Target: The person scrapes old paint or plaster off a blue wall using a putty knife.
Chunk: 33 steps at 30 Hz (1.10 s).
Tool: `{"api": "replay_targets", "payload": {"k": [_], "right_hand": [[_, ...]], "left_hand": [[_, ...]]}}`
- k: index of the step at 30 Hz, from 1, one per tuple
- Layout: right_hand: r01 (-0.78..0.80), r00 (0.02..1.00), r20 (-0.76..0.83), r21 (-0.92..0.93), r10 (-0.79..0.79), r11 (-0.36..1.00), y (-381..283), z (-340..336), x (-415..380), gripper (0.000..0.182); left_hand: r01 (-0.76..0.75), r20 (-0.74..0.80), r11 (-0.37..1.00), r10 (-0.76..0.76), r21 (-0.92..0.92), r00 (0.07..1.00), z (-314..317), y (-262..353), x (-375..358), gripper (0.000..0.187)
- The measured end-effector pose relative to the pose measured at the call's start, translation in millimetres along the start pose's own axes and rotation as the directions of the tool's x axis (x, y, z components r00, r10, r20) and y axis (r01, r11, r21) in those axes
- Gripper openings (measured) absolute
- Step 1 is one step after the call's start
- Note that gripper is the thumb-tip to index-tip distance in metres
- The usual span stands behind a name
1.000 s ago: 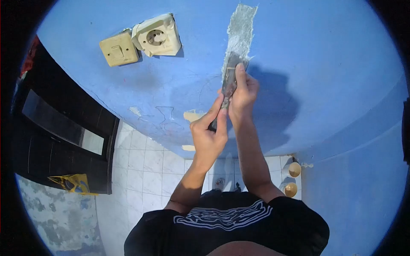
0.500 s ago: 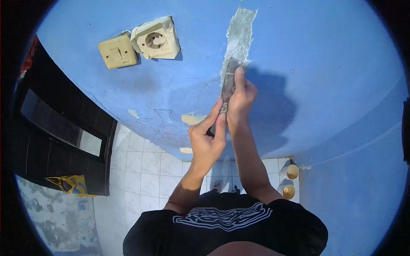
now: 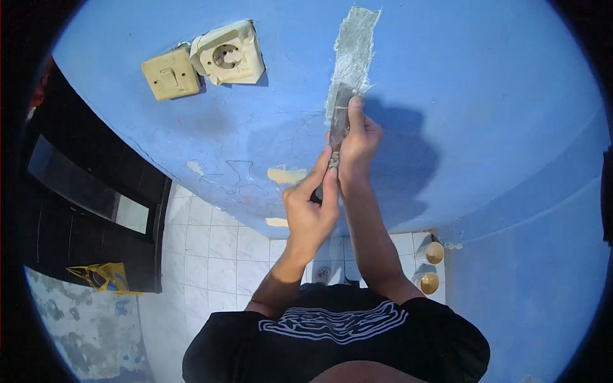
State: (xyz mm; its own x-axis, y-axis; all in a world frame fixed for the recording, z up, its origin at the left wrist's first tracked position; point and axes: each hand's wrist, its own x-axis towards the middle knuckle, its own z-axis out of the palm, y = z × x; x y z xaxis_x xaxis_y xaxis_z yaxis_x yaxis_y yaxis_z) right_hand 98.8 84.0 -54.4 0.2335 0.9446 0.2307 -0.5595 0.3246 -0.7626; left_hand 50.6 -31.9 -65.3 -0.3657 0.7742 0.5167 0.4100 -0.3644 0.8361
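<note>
A scraper [image 3: 341,122] with a flat grey blade lies against the blue wall [image 3: 485,127], its front edge at the lower part of a scraped grey strip [image 3: 355,48]. My left hand [image 3: 310,201] is closed around its dark handle, thumb and fingers meeting near the base of the blade. Higher up, my right hand [image 3: 359,150] grips the blade along its right side with the thumb laid flat on top. Fingers behind the blade are hidden. Ragged paint edges border the strip.
A light switch [image 3: 171,74] and a loose-looking socket [image 3: 227,56] are on the wall at upper left. Pale bare patches [image 3: 286,175] show lower down. Two round containers [image 3: 426,282] stand on the white tiled floor [image 3: 211,255] at right. A yellow bag [image 3: 108,277] is beside the dark door [image 3: 70,223].
The whole view has shifted slightly, so the wall appears a little up and left. Both hands keep the same hold on the scraper, which stays at the strip's lower part.
</note>
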Motion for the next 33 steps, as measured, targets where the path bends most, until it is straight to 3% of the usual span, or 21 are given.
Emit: {"api": "replay_targets", "payload": {"k": [6,9,13,15,19,21,24,25,28,30,31,33], "right_hand": [[-0.004,1.0,-0.001,0.001,0.004,1.0,-16,2,10,0.046],[0.011,1.0,0.003,0.001,-0.011,1.0,-10,0,9,0.046],[-0.013,0.999,-0.029,-0.026,0.012,1.0,-1,4,6,0.05],[0.126,0.991,-0.029,-0.052,-0.127,0.991,-4,3,16,0.044],[0.066,0.997,-0.041,0.016,-0.065,0.998,-13,9,18,0.044],[0.042,0.995,-0.082,-0.111,-0.052,0.993,-5,4,11,0.051],[0.152,0.986,-0.043,-0.116,-0.158,0.982,-6,2,20,0.045],[0.151,0.987,-0.043,-0.117,-0.157,0.982,-11,3,18,0.045],[0.021,0.999,-0.031,0.02,-0.02,1.0,-22,10,16,0.054],[-0.036,0.995,-0.1,-0.08,0.028,0.996,-12,1,15,0.055],[-0.026,0.995,-0.094,-0.079,0.019,0.997,-7,2,18,0.055],[0.217,0.969,-0.094,-0.13,-0.23,0.967,1,3,18,0.054]], "left_hand": [[-0.089,0.001,0.995,0.089,0.053,0.996,1,13,11,0.035],[-0.047,0.006,0.998,0.048,-0.033,0.999,1,4,9,0.034],[-0.029,-0.014,0.999,0.029,-0.018,0.999,-1,2,7,0.033],[-0.116,-0.053,0.993,0.117,0.017,0.992,8,-1,13,0.033],[-0.069,-0.024,0.997,0.068,-0.025,0.997,6,8,17,0.033],[-0.03,-0.021,0.999,0.029,-0.042,0.999,5,6,6,0.033],[-0.021,0.006,1.0,0.021,-0.013,1.0,8,6,12,0.034],[-0.02,0.005,1.0,0.02,-0.013,1.0,11,4,12,0.034],[-0.199,-0.069,0.98,0.197,-0.01,0.978,16,1,14,0.035],[-0.089,-0.017,0.996,0.089,-0.001,0.996,10,6,6,0.033],[-0.098,-0.022,0.995,0.098,-0.005,0.995,8,6,8,0.033],[0.007,0.019,1.0,-0.008,0.014,1.0,5,6,10,0.031]]}}
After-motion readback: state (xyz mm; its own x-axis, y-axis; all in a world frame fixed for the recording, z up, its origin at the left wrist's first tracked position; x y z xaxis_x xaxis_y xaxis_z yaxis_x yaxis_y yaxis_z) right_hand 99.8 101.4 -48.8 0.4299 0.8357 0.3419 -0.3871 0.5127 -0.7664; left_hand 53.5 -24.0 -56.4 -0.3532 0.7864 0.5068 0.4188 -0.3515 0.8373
